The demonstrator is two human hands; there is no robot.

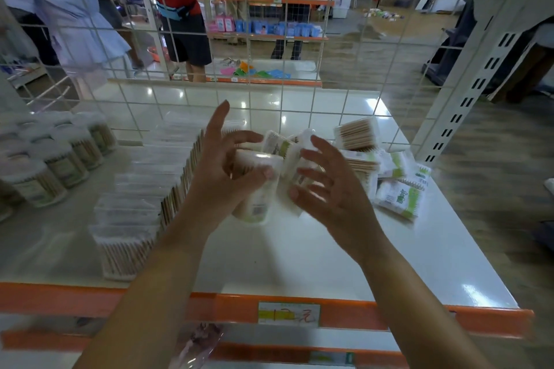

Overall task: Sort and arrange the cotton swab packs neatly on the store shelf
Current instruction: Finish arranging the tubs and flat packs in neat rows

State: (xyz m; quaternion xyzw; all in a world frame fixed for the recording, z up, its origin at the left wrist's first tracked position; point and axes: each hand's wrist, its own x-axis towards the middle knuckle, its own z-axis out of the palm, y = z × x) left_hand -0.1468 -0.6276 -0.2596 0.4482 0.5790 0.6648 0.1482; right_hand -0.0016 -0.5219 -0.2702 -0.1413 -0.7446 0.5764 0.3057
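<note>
Above the middle of the white store shelf (389, 249), a clear plastic cotton swab pack (257, 186) is held by the left hand (221, 171), thumb curled over it and fingers spread. The right hand (326, 186) is raised beside it, its curled fingers touching a second white swab pack (292, 177). Loose green-labelled packs (398, 192) are scattered far right.
</note>
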